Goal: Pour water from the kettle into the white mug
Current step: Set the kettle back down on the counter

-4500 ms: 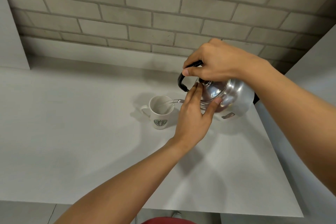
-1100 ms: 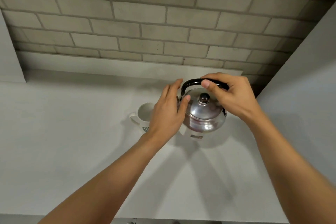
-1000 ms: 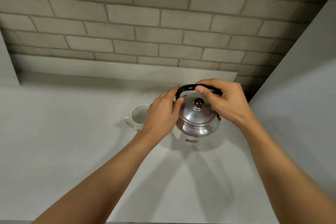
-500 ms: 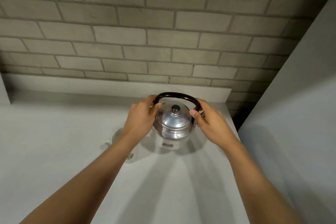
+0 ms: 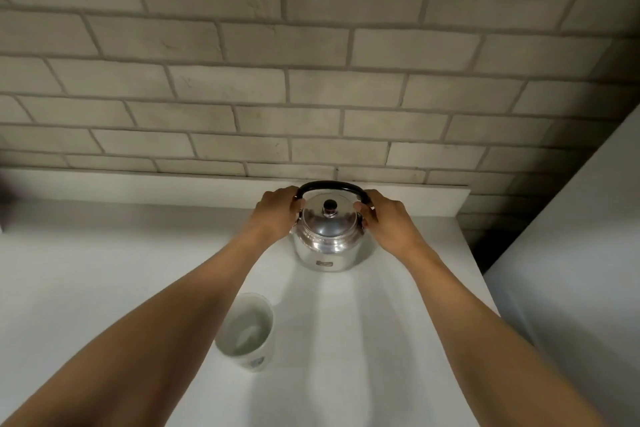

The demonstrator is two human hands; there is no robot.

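The shiny steel kettle (image 5: 327,241) with a black arched handle and black lid knob stands upright on the white counter (image 5: 104,270), close to the back ledge. My left hand (image 5: 277,213) grips the handle's left end and the kettle's side. My right hand (image 5: 384,220) holds the right end, thumb against the lid's edge. The white mug (image 5: 247,331) stands nearer to me, below and left of the kettle, with water inside. My left forearm hides the mug's left side and handle.
A grey brick wall (image 5: 311,62) rises behind the counter, above a low white ledge (image 5: 138,185). A tall white panel (image 5: 571,253) borders the counter on the right, with a dark gap at the back corner.
The kettle moved back toward the wall, farther from the mug, and now rests on the counter. Both hands shifted to the two ends of its handle. The mug is now in plain view.
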